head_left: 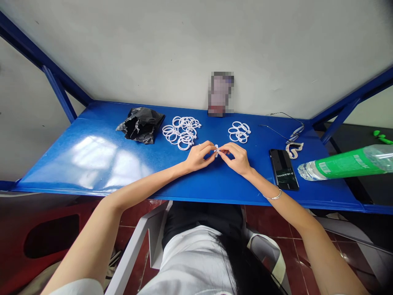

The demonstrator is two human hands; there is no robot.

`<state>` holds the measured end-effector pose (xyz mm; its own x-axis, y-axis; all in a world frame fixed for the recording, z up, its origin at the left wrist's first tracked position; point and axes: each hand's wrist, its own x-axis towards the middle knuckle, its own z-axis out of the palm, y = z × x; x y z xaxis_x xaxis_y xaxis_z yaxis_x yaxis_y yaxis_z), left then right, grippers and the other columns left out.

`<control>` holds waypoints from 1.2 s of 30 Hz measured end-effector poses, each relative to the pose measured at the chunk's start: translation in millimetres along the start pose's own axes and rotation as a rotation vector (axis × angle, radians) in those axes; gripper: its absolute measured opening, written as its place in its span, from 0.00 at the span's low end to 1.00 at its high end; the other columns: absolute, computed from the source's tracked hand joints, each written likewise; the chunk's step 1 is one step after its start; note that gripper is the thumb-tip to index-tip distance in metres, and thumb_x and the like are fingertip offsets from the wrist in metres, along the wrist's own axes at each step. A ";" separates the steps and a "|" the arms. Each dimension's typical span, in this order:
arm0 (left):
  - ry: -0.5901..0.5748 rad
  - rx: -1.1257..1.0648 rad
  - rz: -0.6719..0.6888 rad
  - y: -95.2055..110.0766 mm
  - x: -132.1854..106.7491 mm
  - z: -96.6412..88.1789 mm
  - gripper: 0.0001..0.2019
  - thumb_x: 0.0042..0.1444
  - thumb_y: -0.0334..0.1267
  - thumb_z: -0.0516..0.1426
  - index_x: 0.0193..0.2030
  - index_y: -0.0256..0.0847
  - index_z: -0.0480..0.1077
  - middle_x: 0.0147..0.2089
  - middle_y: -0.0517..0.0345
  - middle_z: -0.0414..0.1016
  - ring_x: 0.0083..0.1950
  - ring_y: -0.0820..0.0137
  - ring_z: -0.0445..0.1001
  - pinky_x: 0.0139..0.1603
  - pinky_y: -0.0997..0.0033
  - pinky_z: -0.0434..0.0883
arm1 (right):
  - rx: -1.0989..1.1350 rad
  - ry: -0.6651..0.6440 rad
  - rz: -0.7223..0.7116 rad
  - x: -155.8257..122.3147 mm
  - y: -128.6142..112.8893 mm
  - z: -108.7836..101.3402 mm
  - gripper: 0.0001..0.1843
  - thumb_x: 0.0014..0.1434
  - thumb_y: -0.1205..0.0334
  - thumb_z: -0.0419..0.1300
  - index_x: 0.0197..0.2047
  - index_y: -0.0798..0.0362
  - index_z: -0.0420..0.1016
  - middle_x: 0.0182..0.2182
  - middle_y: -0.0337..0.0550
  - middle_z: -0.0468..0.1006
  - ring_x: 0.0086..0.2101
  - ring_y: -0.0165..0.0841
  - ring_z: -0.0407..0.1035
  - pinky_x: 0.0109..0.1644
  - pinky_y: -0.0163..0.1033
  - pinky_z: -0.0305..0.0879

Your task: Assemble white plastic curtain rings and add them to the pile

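My left hand (201, 157) and my right hand (236, 158) meet over the middle of the blue table, fingertips pinched from both sides on a small white plastic piece (217, 150). The fingers cover much of it, so its full shape is hidden. Just beyond my left hand lies a loose heap of white plastic rings (184, 132), each with a small eyelet, like curtain rings. A smaller group of the same rings (239, 132) rests behind my right hand.
A crumpled black plastic bag (140, 125) sits left of the rings. To the right are a black phone (284, 169), eyeglasses (296, 132), a pale hair clip (294, 150) and a green-labelled bottle (346, 162). A pixelated upright object (220, 94) leans against the wall. Blue posts flank the table (172, 184).
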<state>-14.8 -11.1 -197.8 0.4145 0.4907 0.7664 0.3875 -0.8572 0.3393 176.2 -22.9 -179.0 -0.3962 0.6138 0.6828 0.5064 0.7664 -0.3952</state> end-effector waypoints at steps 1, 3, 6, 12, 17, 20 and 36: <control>0.002 0.004 -0.001 0.0 -0.1 0.2 0.04 0.62 0.33 0.53 0.42 0.38 0.67 0.38 0.55 0.73 0.29 0.78 0.71 0.28 0.79 0.68 | 0.003 -0.011 0.010 -0.1 0.1 0.2 0.03 0.62 0.65 0.59 0.40 0.51 0.74 0.31 0.43 0.79 0.29 0.31 0.72 0.33 0.37 0.70; 0.006 0.012 -0.005 -0.2 -0.3 0.9 0.04 0.62 0.33 0.53 0.41 0.38 0.67 0.37 0.55 0.73 0.29 0.78 0.70 0.28 0.79 0.68 | 0.009 -0.028 0.023 -0.2 0.2 0.7 0.04 0.63 0.64 0.58 0.41 0.51 0.74 0.32 0.43 0.79 0.29 0.31 0.72 0.33 0.37 0.70; 0.006 0.016 -0.013 -0.9 -0.8 1.9 0.03 0.62 0.33 0.53 0.41 0.38 0.67 0.37 0.56 0.73 0.29 0.78 0.70 0.28 0.80 0.67 | 0.014 -0.032 0.023 0.1 0.1 0.9 0.05 0.63 0.65 0.58 0.42 0.52 0.74 0.33 0.44 0.79 0.30 0.31 0.72 0.33 0.36 0.70; -0.006 0.016 -0.022 -1.5 -1.0 1.2 0.03 0.62 0.33 0.53 0.41 0.38 0.67 0.37 0.56 0.73 0.29 0.78 0.71 0.29 0.79 0.67 | 0.032 -0.038 0.048 -0.1 0.4 0.2 0.05 0.64 0.63 0.57 0.41 0.51 0.75 0.33 0.43 0.79 0.30 0.31 0.72 0.34 0.36 0.70; -0.035 -0.023 -0.065 -2.2 -0.9 0.7 0.05 0.63 0.35 0.52 0.42 0.39 0.67 0.39 0.54 0.73 0.30 0.77 0.71 0.29 0.78 0.68 | 0.026 -0.037 0.064 -0.4 0.8 0.4 0.05 0.64 0.62 0.57 0.40 0.51 0.74 0.33 0.44 0.79 0.30 0.32 0.72 0.34 0.37 0.70; -0.058 -0.023 -0.104 -1.7 -1.3 0.9 0.07 0.63 0.38 0.52 0.43 0.38 0.67 0.40 0.53 0.73 0.31 0.77 0.71 0.29 0.78 0.69 | 0.027 -0.026 0.068 -0.2 0.6 0.7 0.05 0.64 0.62 0.57 0.40 0.51 0.74 0.33 0.44 0.79 0.30 0.32 0.73 0.33 0.37 0.71; -0.235 -0.179 -0.283 -4.1 0.7 0.7 0.23 0.61 0.47 0.56 0.60 0.41 0.61 0.48 0.50 0.72 0.38 0.73 0.73 0.34 0.76 0.73 | 0.025 0.043 0.028 1.1 -0.7 -2.3 0.04 0.63 0.65 0.57 0.41 0.51 0.73 0.33 0.43 0.79 0.29 0.31 0.72 0.32 0.38 0.70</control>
<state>-15.6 -7.2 -199.1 0.4972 0.7155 0.4908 0.3720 -0.6868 0.6244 177.2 -23.2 -176.6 -0.3484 0.6268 0.6969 0.4974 0.7539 -0.4293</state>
